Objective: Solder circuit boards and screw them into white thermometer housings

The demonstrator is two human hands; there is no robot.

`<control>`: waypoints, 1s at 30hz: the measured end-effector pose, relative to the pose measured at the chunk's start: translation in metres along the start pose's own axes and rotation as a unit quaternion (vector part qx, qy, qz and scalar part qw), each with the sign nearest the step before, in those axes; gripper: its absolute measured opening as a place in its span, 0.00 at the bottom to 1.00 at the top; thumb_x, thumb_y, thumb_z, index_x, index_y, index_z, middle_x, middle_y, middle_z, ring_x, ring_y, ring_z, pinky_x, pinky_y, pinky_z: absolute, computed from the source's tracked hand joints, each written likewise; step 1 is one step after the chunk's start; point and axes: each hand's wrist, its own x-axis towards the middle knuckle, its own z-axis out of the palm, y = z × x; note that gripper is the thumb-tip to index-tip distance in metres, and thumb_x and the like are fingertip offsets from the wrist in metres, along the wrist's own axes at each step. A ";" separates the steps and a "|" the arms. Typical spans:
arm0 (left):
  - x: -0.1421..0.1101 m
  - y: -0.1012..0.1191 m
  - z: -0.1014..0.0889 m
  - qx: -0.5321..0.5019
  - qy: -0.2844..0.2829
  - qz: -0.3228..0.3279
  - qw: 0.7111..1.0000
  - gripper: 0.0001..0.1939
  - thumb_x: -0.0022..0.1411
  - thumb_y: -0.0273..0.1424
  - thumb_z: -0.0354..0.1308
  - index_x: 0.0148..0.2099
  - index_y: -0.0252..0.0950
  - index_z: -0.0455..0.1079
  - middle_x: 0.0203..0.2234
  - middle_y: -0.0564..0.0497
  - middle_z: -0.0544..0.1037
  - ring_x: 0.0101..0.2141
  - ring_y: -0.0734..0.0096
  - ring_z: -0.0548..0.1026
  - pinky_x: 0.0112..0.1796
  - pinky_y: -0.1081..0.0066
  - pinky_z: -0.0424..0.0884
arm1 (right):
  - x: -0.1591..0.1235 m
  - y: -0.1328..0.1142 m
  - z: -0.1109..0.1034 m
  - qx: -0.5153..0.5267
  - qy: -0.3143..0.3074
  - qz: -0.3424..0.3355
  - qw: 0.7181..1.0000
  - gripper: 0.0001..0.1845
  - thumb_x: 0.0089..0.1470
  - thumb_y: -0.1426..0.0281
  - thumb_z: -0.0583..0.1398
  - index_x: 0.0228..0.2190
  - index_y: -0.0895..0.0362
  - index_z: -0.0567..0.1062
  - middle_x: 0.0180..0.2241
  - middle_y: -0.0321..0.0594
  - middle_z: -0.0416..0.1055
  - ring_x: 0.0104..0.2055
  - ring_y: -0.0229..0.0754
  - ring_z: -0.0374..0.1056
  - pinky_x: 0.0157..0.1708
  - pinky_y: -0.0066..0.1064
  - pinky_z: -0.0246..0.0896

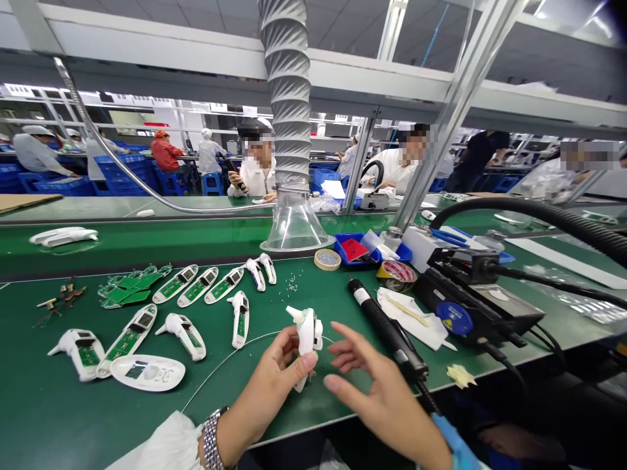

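Note:
My left hand [281,362] grips a white ear thermometer [306,333] upright, its pointed probe at the top left. Just to its right is my right hand [367,378], fingers spread and holding nothing. Several half-open thermometer bodies with green circuit boards lie to the left, among them one with a probe [186,334] and a slim one [240,320]. An oval white cover with a small screen [147,372] rests face up near them. Small screws [292,284] are scattered behind the held thermometer. A black electric screwdriver [386,326] lies to the right of my right hand.
Loose green circuit boards [132,287] are piled at the back left. A round dish of screws [327,259], a blue tray [343,251] and a tape roll [396,274] stand at the back. An extraction hood [296,225] hangs overhead. Black equipment [470,313] occupies the right. Co-workers sit beyond.

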 end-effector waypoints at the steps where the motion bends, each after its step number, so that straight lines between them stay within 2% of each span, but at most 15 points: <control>1: -0.003 0.000 0.001 -0.009 -0.007 0.002 1.000 0.21 0.57 0.38 0.59 0.52 0.39 0.64 0.47 0.46 0.71 0.47 0.63 0.67 0.46 0.67 0.63 | -0.002 -0.007 0.015 0.052 -0.014 0.019 0.998 0.30 0.54 0.64 0.60 0.56 0.52 0.58 0.40 0.41 0.70 0.36 0.42 0.69 0.37 0.35 0.69; 3: -0.008 -0.001 0.002 -0.018 -0.011 0.002 1.000 0.20 0.58 0.37 0.59 0.52 0.39 0.65 0.49 0.46 0.70 0.49 0.63 0.66 0.50 0.67 0.60 | -0.002 -0.012 0.035 0.146 -0.033 0.043 0.988 0.32 0.53 0.65 0.60 0.57 0.54 0.55 0.40 0.42 0.70 0.36 0.42 0.69 0.36 0.35 0.68; 6: -0.013 -0.001 -0.002 -0.018 -0.007 -0.007 1.000 0.20 0.58 0.37 0.58 0.53 0.39 0.65 0.50 0.46 0.70 0.51 0.62 0.65 0.52 0.66 0.58 | 0.001 -0.009 0.046 0.226 -0.036 0.069 0.971 0.32 0.52 0.67 0.60 0.56 0.56 0.54 0.36 0.42 0.71 0.34 0.42 0.70 0.34 0.34 0.67; 10: -0.015 -0.002 -0.007 0.000 0.004 -0.013 1.000 0.20 0.58 0.37 0.59 0.52 0.40 0.65 0.49 0.47 0.70 0.50 0.62 0.65 0.52 0.66 0.58 | 0.002 -0.007 0.044 0.219 -0.038 0.077 0.972 0.29 0.53 0.68 0.59 0.54 0.57 0.55 0.30 0.37 0.71 0.30 0.40 0.69 0.32 0.32 0.65; 12: -0.016 -0.002 -0.008 0.007 0.008 -0.016 1.000 0.20 0.58 0.37 0.59 0.52 0.40 0.65 0.49 0.47 0.70 0.49 0.63 0.65 0.52 0.67 0.58 | 0.001 -0.009 0.044 0.214 -0.047 0.076 0.973 0.31 0.51 0.69 0.60 0.55 0.57 0.55 0.30 0.36 0.70 0.30 0.40 0.68 0.32 0.32 0.65; 19: -0.017 -0.004 -0.009 0.002 0.007 -0.021 1.000 0.20 0.56 0.36 0.61 0.51 0.41 0.67 0.45 0.48 0.72 0.47 0.63 0.67 0.50 0.67 0.60 | 0.000 -0.009 0.051 0.217 -0.038 0.062 0.973 0.37 0.50 0.70 0.62 0.57 0.53 0.51 0.45 0.44 0.67 0.43 0.44 0.68 0.37 0.33 0.67; 25: -0.016 -0.007 -0.012 0.047 0.027 -0.004 0.999 0.20 0.56 0.38 0.60 0.50 0.38 0.68 0.46 0.45 0.70 0.48 0.59 0.66 0.48 0.65 0.62 | -0.001 -0.010 0.054 0.251 -0.038 0.078 0.964 0.39 0.49 0.69 0.64 0.57 0.54 0.51 0.40 0.40 0.71 0.38 0.42 0.69 0.39 0.33 0.67; 27: -0.016 -0.008 -0.012 0.079 0.031 0.015 0.996 0.21 0.55 0.38 0.60 0.51 0.39 0.67 0.46 0.45 0.70 0.48 0.58 0.66 0.48 0.65 0.63 | -0.002 -0.009 0.054 0.250 -0.039 0.080 0.964 0.38 0.50 0.69 0.63 0.57 0.54 0.51 0.42 0.41 0.71 0.41 0.42 0.69 0.43 0.34 0.66; 30: -0.019 -0.008 -0.013 0.200 0.043 0.067 0.977 0.19 0.56 0.38 0.60 0.50 0.42 0.69 0.44 0.46 0.71 0.47 0.59 0.67 0.49 0.64 0.61 | -0.005 -0.005 0.056 0.234 -0.033 0.069 0.969 0.36 0.51 0.71 0.61 0.57 0.54 0.51 0.46 0.42 0.69 0.44 0.41 0.68 0.45 0.32 0.65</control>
